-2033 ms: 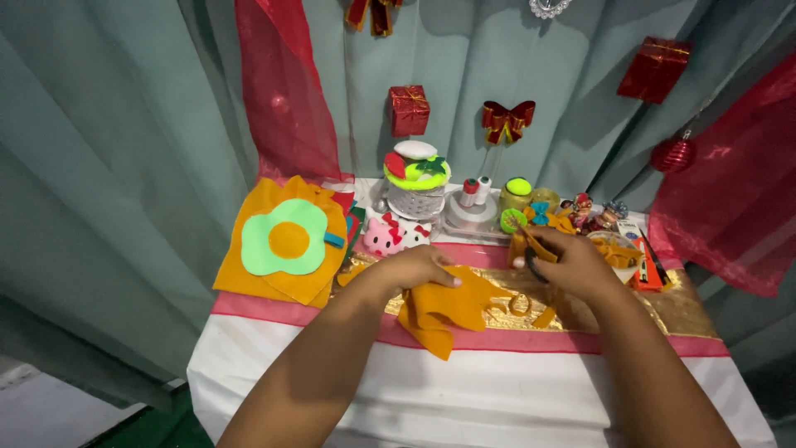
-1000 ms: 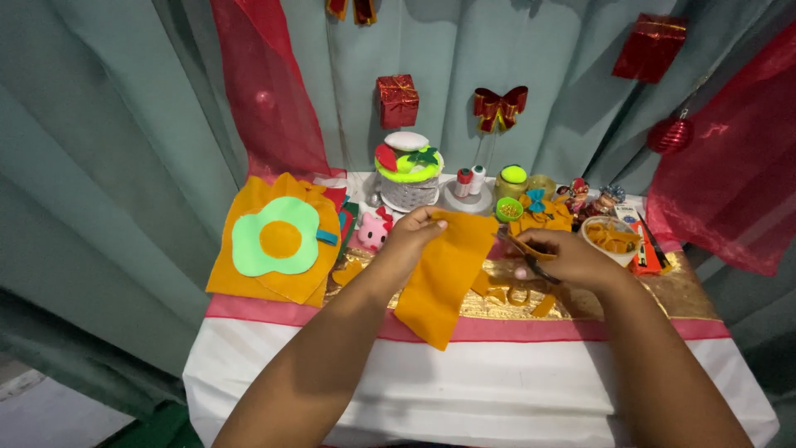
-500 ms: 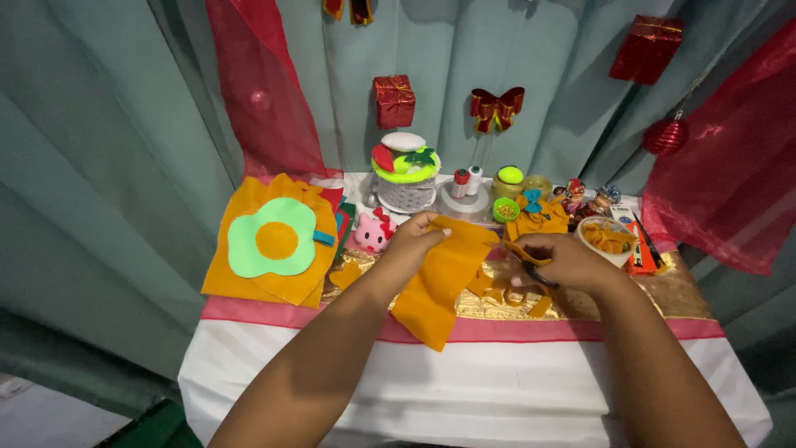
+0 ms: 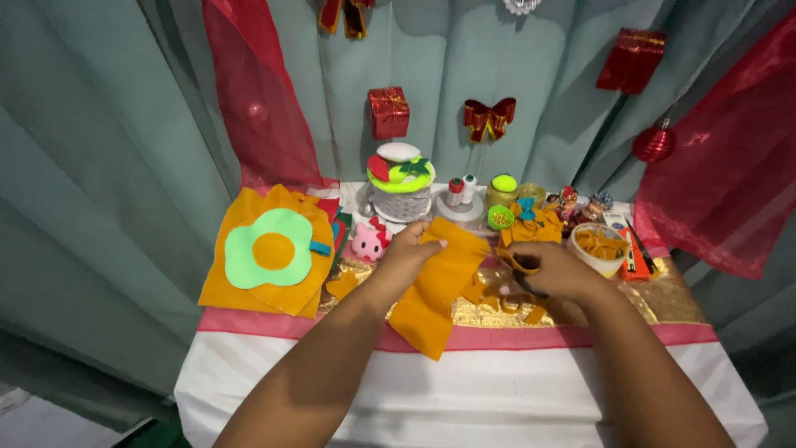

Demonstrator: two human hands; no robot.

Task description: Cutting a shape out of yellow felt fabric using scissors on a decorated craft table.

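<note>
My left hand (image 4: 408,250) pinches the top edge of an orange felt sheet (image 4: 435,290) and holds it up so it hangs toward the table's front edge. Just to its right, my right hand (image 4: 554,270) grips orange-handled scissors (image 4: 516,264) whose blades point at the sheet's right edge. Small orange felt cut-outs (image 4: 506,303) lie on the gold cloth under the right hand.
A stack of orange felt with a green flower shape (image 4: 269,249) lies at the left. Behind the hands stand a pink plush toy (image 4: 369,242), a decorated basket (image 4: 400,187), thread spools (image 4: 461,191), a white bowl of orange pieces (image 4: 601,247) and small figures. Teal curtains with red ornaments hang behind.
The left hand lifted the orange felt off the table and now holds it hanging. The right hand with the scissors closed in on the sheet's right edge.
</note>
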